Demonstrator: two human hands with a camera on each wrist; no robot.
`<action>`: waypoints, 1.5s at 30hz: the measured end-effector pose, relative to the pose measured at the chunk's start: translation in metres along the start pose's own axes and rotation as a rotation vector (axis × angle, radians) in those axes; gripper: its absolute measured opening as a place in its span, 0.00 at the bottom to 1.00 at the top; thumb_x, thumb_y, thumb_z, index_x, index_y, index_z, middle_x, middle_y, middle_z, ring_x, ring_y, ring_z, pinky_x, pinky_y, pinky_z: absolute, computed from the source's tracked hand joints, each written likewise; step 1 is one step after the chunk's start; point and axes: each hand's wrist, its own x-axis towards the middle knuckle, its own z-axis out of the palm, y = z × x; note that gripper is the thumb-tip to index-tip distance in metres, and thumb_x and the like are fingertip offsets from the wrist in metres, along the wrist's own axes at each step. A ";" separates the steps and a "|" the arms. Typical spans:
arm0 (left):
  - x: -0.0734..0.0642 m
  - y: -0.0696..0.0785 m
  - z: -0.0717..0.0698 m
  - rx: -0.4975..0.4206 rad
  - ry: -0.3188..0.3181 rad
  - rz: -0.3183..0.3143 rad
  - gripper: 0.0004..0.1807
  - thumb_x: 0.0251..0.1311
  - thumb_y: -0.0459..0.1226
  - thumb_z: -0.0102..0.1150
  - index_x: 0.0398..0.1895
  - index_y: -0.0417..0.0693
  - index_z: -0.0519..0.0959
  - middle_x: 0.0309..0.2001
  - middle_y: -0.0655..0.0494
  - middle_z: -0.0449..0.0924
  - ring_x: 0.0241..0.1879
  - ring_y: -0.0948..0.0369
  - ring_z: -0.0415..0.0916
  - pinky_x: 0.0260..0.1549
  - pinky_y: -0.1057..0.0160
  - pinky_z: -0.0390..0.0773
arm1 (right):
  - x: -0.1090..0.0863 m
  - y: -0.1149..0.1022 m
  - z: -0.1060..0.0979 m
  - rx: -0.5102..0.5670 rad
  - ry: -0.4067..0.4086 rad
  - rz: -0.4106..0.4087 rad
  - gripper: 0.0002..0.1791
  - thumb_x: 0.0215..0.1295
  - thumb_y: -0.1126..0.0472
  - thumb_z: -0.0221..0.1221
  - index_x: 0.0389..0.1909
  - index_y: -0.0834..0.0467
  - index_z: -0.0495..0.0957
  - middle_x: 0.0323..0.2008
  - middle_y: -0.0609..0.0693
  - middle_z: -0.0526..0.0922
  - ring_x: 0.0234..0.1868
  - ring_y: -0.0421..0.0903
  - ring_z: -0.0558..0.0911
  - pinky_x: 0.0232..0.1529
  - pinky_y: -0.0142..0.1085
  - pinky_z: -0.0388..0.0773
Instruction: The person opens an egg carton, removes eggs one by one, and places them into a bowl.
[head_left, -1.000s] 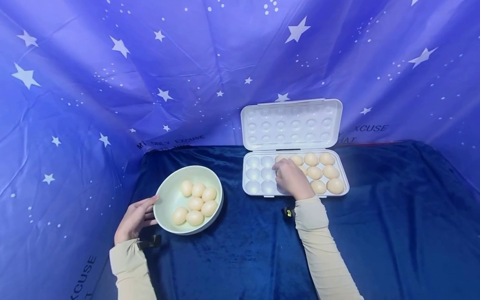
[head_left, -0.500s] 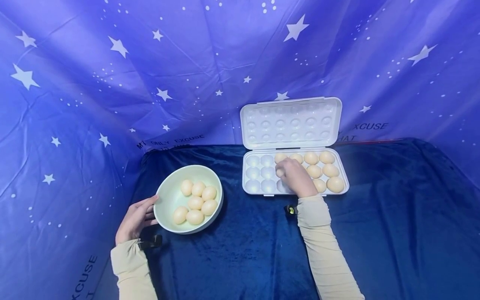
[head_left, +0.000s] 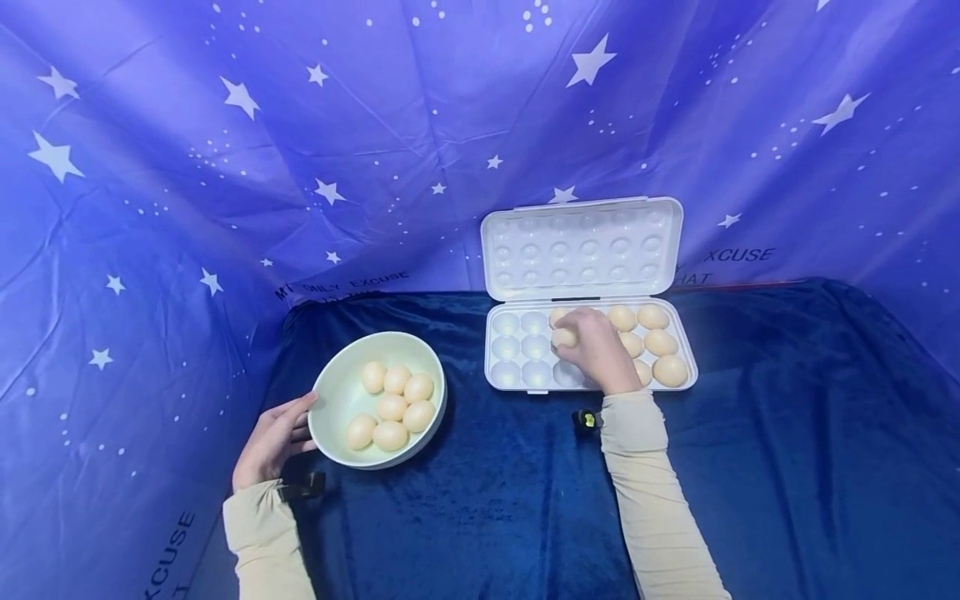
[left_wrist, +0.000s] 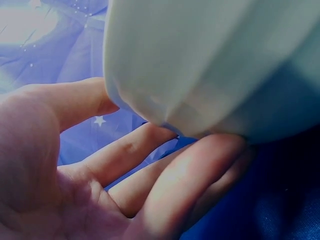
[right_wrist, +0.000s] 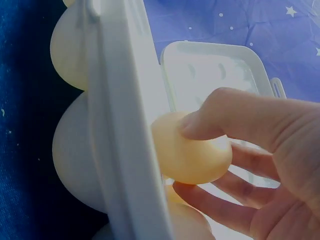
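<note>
My left hand (head_left: pixel 273 442) holds a pale green bowl (head_left: pixel 330 387) at its left side. In the left wrist view, the thumb lies at the rim of the fluted bowl (left_wrist: pixel 200 60), with the other fingers against its underside. Several eggs (head_left: pixel 392 407) lie in the bowl. My right hand (head_left: pixel 600 346) pinches an egg (head_left: pixel 564 337) between thumb and fingers over the open white egg carton (head_left: pixel 492 385). The right wrist view shows this egg (right_wrist: pixel 192 150) close beside the carton's front edge. Eggs (head_left: pixel 670 370) fill the carton's right side, partly hidden by the hand; its two left columns hold none.
The carton's lid (head_left: pixel 583 250) stands raised against a purple star-printed curtain (head_left: pixel 420 108). Dark blue velvet cloth (head_left: pixel 465 517) covers the table. The bowl stands left of the carton, with a strip of cloth between them.
My right hand has shifted slightly right, and the egg in its fingers now shows plainly over the carton. The left hand and the bowl have stayed in place.
</note>
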 end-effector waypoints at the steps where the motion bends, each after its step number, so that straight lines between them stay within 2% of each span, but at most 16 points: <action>1: 0.000 0.000 0.000 0.000 -0.001 -0.001 0.39 0.70 0.54 0.55 0.71 0.34 0.62 0.37 0.64 0.85 0.36 0.68 0.84 0.37 0.63 0.85 | 0.000 0.000 0.000 0.005 0.002 0.005 0.19 0.50 0.69 0.68 0.45 0.69 0.83 0.49 0.66 0.82 0.54 0.64 0.78 0.59 0.54 0.73; 9: -0.001 -0.001 -0.001 -0.014 -0.007 -0.002 0.40 0.70 0.53 0.55 0.72 0.33 0.61 0.38 0.63 0.85 0.36 0.68 0.84 0.37 0.64 0.85 | 0.000 -0.003 0.002 0.007 0.016 0.012 0.20 0.45 0.72 0.68 0.44 0.68 0.84 0.47 0.65 0.83 0.52 0.63 0.80 0.57 0.53 0.75; 15: -0.001 0.000 0.002 -0.023 -0.009 0.002 0.39 0.70 0.53 0.55 0.72 0.33 0.61 0.37 0.63 0.85 0.36 0.68 0.84 0.37 0.64 0.85 | 0.001 -0.014 0.008 0.022 0.097 -0.011 0.18 0.43 0.71 0.67 0.40 0.67 0.85 0.46 0.62 0.84 0.51 0.61 0.80 0.55 0.51 0.75; 21: -0.002 0.003 0.003 -0.010 -0.016 0.016 0.40 0.69 0.54 0.56 0.71 0.33 0.62 0.39 0.62 0.85 0.37 0.68 0.84 0.38 0.64 0.85 | -0.003 -0.035 0.011 0.052 0.157 0.004 0.17 0.43 0.70 0.68 0.39 0.65 0.86 0.46 0.61 0.84 0.53 0.60 0.80 0.55 0.50 0.76; 28: -0.005 0.000 0.002 0.008 -0.010 0.010 0.40 0.69 0.55 0.56 0.71 0.33 0.62 0.38 0.62 0.85 0.36 0.68 0.84 0.38 0.64 0.85 | -0.005 -0.066 0.016 0.039 0.150 -0.090 0.17 0.42 0.70 0.69 0.38 0.63 0.87 0.41 0.57 0.85 0.47 0.56 0.81 0.50 0.48 0.78; 35: -0.005 0.000 0.001 0.001 -0.016 0.012 0.40 0.70 0.54 0.55 0.72 0.33 0.62 0.41 0.60 0.85 0.36 0.68 0.84 0.38 0.64 0.85 | 0.004 -0.104 0.015 0.025 0.191 -0.181 0.15 0.44 0.69 0.69 0.37 0.59 0.88 0.40 0.53 0.84 0.45 0.55 0.80 0.45 0.46 0.77; 39: -0.005 0.000 0.002 0.000 -0.025 0.012 0.40 0.70 0.54 0.55 0.72 0.33 0.61 0.43 0.59 0.84 0.37 0.69 0.84 0.38 0.64 0.85 | 0.005 -0.118 0.018 0.036 0.174 -0.204 0.15 0.43 0.69 0.69 0.36 0.59 0.88 0.40 0.52 0.84 0.44 0.53 0.80 0.41 0.45 0.79; 45: -0.006 -0.001 0.003 -0.003 -0.028 0.013 0.40 0.70 0.54 0.54 0.72 0.33 0.60 0.42 0.60 0.84 0.37 0.69 0.83 0.38 0.64 0.85 | 0.002 -0.139 0.032 0.043 0.127 -0.262 0.15 0.44 0.69 0.69 0.37 0.58 0.88 0.40 0.51 0.84 0.40 0.51 0.78 0.38 0.41 0.78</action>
